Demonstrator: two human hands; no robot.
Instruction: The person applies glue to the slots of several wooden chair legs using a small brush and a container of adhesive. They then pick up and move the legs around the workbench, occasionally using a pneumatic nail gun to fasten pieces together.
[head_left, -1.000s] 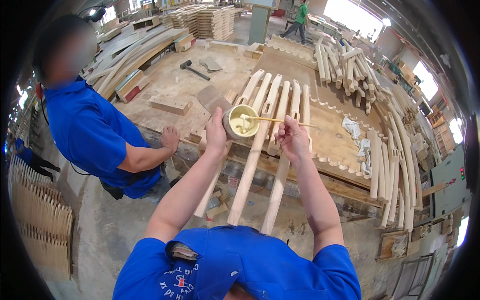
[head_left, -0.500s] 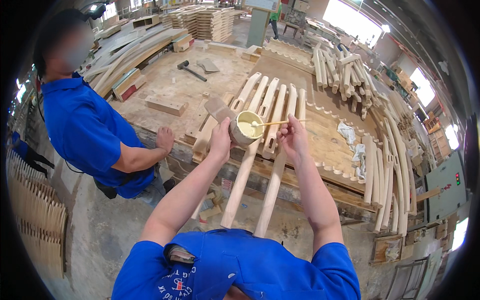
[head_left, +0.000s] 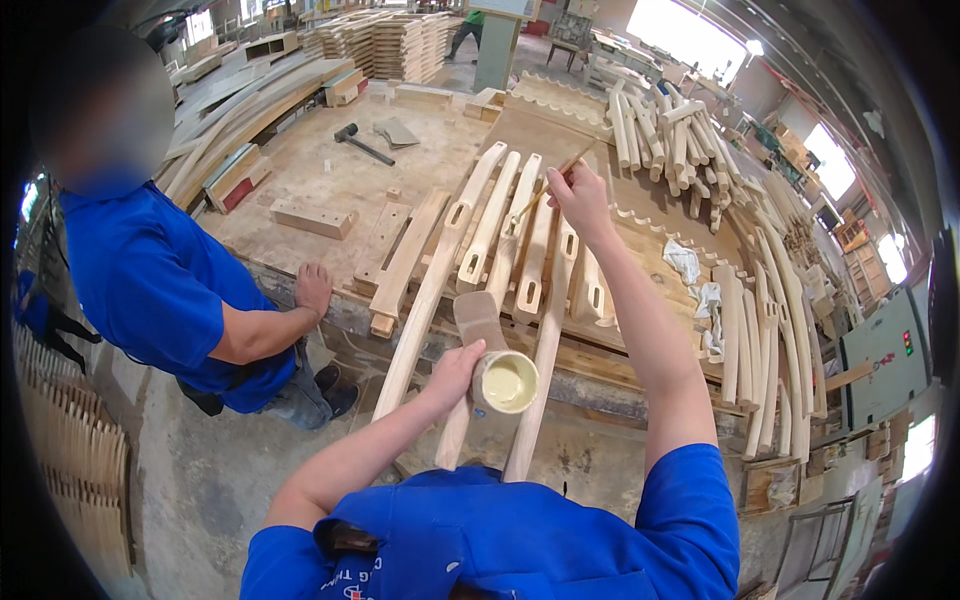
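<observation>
My left hand (head_left: pixel 455 378) grips a round cup (head_left: pixel 532 372) of pale yellow, glue-like paste, low over the near ends of the wooden bars. A flat brown piece (head_left: pixel 478 312) sticks out beside the cup; how it joins the cup is hidden. Farther forward, my right hand (head_left: pixel 582 196) pinches a thin wooden stick (head_left: pixel 535 200). Its lower tip is at the slot of one of several pale slotted wooden bars (head_left: pixel 487 235), which lie side by side across the workbench edge.
A co-worker in a blue shirt (head_left: pixel 150 290) stands at the left, one hand on the bench (head_left: pixel 290 165). A black mallet (head_left: pixel 365 145) and a wooden block (head_left: pixel 313 218) lie there. Piled wooden bars (head_left: pixel 680 150) and white rags (head_left: pixel 682 262) are at the right.
My left hand has brought the cup nearer to my body. My right hand has lifted the stick out of the cup and moved it forward to a bar's slot.
</observation>
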